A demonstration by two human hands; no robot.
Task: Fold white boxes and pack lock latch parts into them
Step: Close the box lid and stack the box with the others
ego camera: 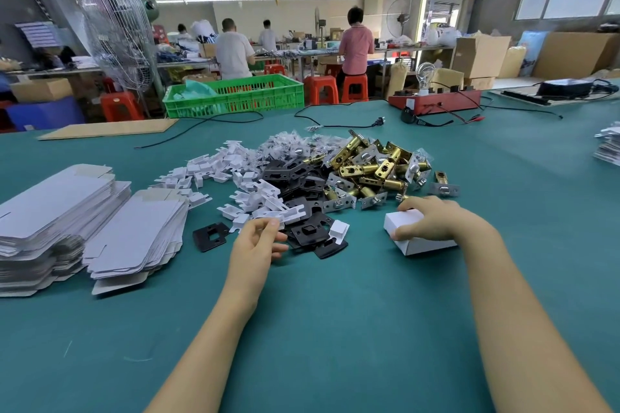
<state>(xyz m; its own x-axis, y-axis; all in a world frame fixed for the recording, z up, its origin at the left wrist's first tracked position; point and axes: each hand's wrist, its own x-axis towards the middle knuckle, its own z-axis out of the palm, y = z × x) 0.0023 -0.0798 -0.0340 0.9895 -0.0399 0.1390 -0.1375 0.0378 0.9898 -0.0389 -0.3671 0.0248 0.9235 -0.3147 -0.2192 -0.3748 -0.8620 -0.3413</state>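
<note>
— At my fingertips, you ask? My right hand (436, 220) lies curled over a folded white box (417, 238), thumb pressed to its near-left corner, fingers wrapped across the top. The box sits on the green table (335, 329), just in front of the parts heap.

— And the other hand?

— My left hand (256, 245) pinches a small white card insert (273, 222) between thumb and forefinger, right at the near edge of the pile. The other fingers curl loosely below it.

— What lies around them?

— Just beyond my left hand, black strike plates (302, 178) overlap each other; one black plate (210, 236) lies apart, to the left of my hand. More white inserts (208, 168) spread out left and back. Behind my right hand, brass latch bolts (372, 168) with silver faceplates are heaped together, touching the black plates. Small clear bags (292, 141) lie at the back of the heap.

— And the unfolded boxes?

— Two stacks of flat box blanks (134, 235) sit at my far left, well apart from the folded one. Farther back, a green crate (235, 94) stands at the table's far edge, and a red test unit (436, 100) with a bulb sits to the right.
</note>
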